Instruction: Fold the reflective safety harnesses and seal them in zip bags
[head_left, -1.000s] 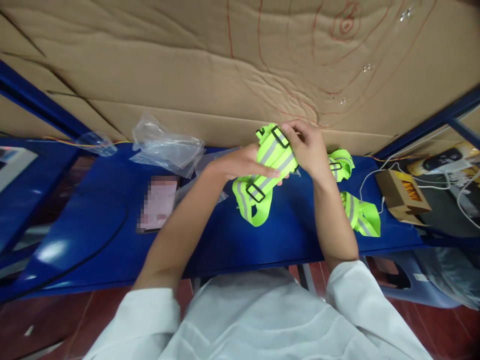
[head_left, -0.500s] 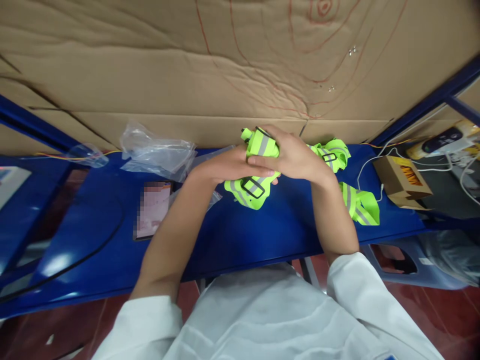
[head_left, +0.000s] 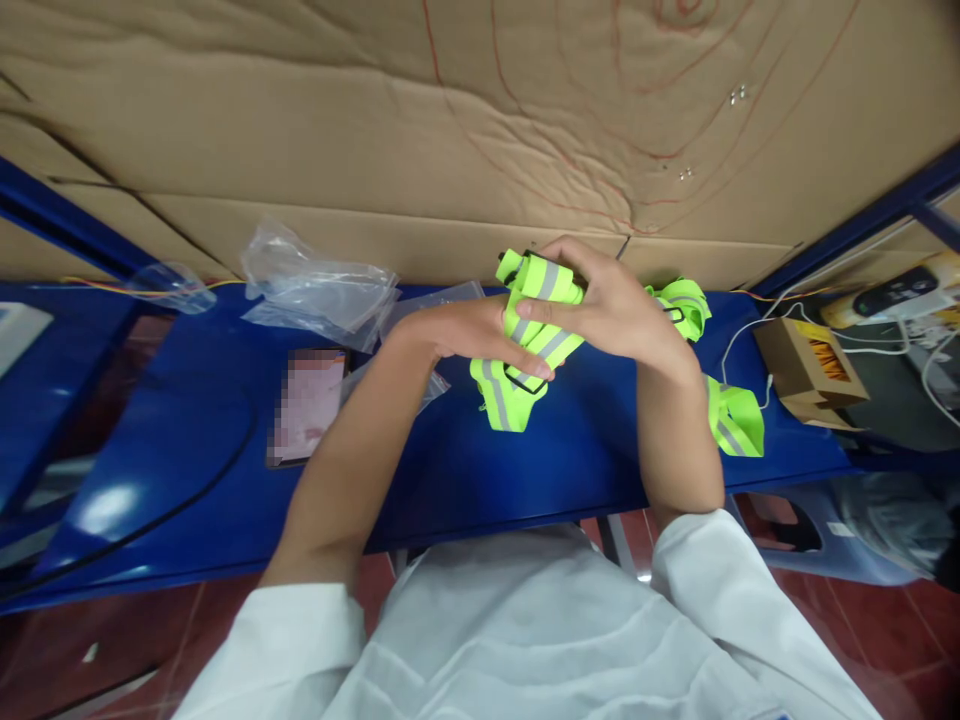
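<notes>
Between my two hands is a bundled neon-yellow reflective strap [head_left: 553, 343] with grey stripes and black buckles. My left hand [head_left: 480, 328] grips it from the left, its thumb lying across the lower part near a buckle. From the right, my right hand [head_left: 604, 305] is wrapped round the upper folds, thumb on the front; some of its fingers are hidden behind the bundle. A loose end of the strap hangs below my left hand, over the blue table [head_left: 510, 480]. Behind my right forearm lies more neon-yellow reflective strap [head_left: 739, 420] on the table.
Clear plastic bags [head_left: 322, 290] lie at the back left, with a phone-like device [head_left: 307, 405], partly pixelated, in front of them. To the right are a small cardboard box [head_left: 806, 365] and white cables [head_left: 727, 345]. A cardboard sheet [head_left: 300, 130] stands along the back edge.
My right hand has shifted a little right and loosened slightly, showing more of the bundle. The folded strap is turned, and its lower end hangs further down. The view has shifted slightly.
</notes>
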